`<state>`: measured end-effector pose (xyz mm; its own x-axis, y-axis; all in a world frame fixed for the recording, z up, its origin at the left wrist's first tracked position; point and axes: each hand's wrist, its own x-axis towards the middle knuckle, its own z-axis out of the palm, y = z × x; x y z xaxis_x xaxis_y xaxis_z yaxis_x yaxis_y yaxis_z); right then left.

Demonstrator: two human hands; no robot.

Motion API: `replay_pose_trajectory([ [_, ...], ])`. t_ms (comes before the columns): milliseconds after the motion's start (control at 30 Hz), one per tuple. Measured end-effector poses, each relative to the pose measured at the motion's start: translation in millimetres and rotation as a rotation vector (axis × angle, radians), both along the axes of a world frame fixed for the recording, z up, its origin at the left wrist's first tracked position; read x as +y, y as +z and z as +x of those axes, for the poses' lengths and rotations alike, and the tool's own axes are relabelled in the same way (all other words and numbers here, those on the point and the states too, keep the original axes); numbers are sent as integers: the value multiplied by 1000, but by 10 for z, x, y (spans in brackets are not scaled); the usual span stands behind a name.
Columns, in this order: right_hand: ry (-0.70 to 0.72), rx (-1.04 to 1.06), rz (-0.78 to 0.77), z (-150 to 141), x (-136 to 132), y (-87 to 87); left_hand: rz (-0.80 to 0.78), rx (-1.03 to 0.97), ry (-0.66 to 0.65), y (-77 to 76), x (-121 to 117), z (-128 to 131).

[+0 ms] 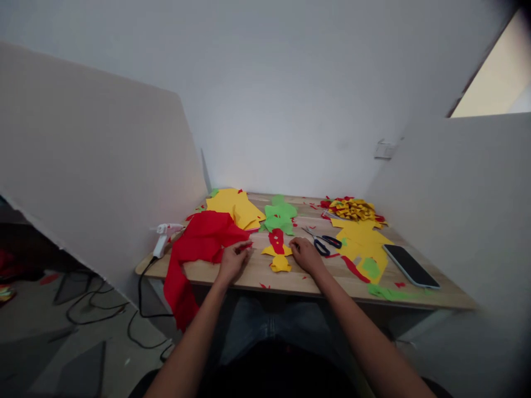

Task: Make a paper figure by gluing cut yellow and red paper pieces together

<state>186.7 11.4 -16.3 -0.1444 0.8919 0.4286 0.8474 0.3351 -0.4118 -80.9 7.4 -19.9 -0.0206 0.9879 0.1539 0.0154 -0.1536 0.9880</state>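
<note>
A small cut-out figure (281, 263) of yellow felt-like material, with a red strip (276, 241) down its body, lies flat on the table between my hands. My right hand (303, 253) is closed, its fingertips at the figure's right-side arm. To the left of the figure, my left hand (234, 261) is drawn into a pinch; a tiny bit of red shows at its fingertips, too small to name. Beside that hand a large red sheet (203, 235) is spread and hangs over the front edge. Scissors (321, 243) with dark handles lie slightly open beyond my right hand.
A white glue gun (161, 239) with a black cord stands at the table's left end. Yellow sheets (232, 205) and green pieces (280, 214) lie farther back. On the right are more yellow pieces (360, 240), a ruffled yellow bundle (352, 210) and a phone (410, 266). Partitions flank the table.
</note>
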Motion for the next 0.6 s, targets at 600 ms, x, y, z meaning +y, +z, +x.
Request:
replay_pose_trajectory([
  [600,14,-10,70,-413,88,313,209,841,742,399,-650,-794],
])
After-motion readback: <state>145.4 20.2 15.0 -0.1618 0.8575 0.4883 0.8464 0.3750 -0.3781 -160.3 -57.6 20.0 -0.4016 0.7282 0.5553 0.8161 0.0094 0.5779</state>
